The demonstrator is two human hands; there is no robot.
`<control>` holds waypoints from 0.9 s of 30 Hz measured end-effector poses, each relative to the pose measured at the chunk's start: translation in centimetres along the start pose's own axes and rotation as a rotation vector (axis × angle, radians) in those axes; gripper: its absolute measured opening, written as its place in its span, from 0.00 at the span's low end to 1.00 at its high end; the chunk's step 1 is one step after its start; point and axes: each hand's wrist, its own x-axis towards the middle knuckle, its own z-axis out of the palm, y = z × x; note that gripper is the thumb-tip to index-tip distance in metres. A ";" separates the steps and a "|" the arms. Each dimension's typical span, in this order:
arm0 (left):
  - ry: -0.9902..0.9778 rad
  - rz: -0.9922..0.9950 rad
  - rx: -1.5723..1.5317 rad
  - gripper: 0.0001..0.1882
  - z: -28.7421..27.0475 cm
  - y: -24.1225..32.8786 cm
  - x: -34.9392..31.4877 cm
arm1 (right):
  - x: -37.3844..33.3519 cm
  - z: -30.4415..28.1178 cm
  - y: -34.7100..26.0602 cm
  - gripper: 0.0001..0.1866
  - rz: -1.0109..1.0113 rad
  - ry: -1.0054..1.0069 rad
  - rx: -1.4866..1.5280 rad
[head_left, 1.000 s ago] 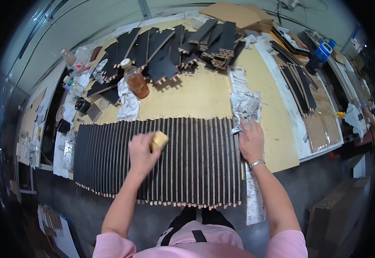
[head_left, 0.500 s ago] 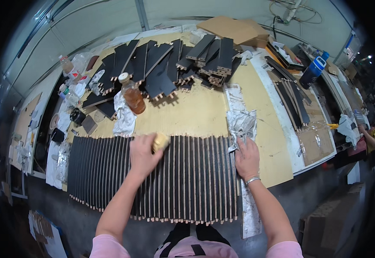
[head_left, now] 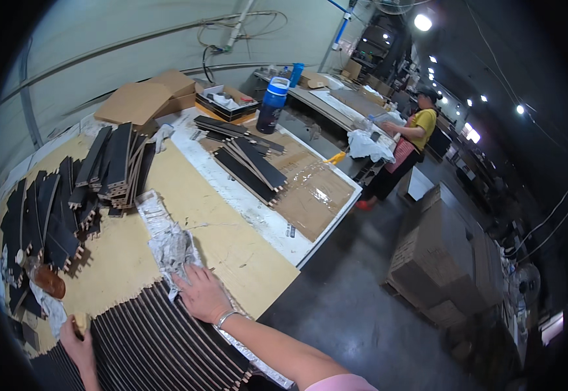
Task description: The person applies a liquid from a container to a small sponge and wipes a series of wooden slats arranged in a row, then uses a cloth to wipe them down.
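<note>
A row of black wooden slats (head_left: 160, 339) lies side by side along the near edge of the table, with pale dowel ends showing. At the row's left part, my left hand (head_left: 78, 348) is closed around a small yellow sponge (head_left: 83, 323). My right hand (head_left: 200, 293) lies at the right end of the row, its fingers stretched out over the edge of a crumpled, stained white cloth (head_left: 172, 251). That cloth rests on a long whitish strip (head_left: 152, 212). A bottle of amber liquid (head_left: 49, 281) stands at the left, beside a white rag (head_left: 50, 307).
Loose black slats (head_left: 118, 156) are heaped at the back left. More slats (head_left: 248, 163) lie on cardboard to the right, near a blue bottle (head_left: 272, 107). Flat brown cartons (head_left: 134, 102) stand behind. Another person (head_left: 418, 130) works at a farther table; a large carton stack (head_left: 444, 254) stands right.
The view has swung to the right, bringing the other person and the carton stack into sight. My left hand still holds the sponge; my right hand stays by the cloth.
</note>
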 end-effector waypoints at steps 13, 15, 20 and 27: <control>-0.168 0.122 0.130 0.34 1.8 -1.9 -0.9 | -0.6 0.1 1.5 0.35 0.010 -0.006 0.015; -0.101 0.063 0.115 0.34 0.9 -6.4 -0.9 | 0.0 0.1 0.3 0.35 -0.007 -0.025 0.042; -0.066 -0.022 -0.008 0.33 2.5 -5.8 -1.7 | -0.5 0.5 1.3 0.34 -0.007 0.011 0.071; 0.050 -0.107 -0.034 0.33 0.2 -9.0 -2.2 | 0.2 0.4 0.3 0.34 -0.025 0.065 0.057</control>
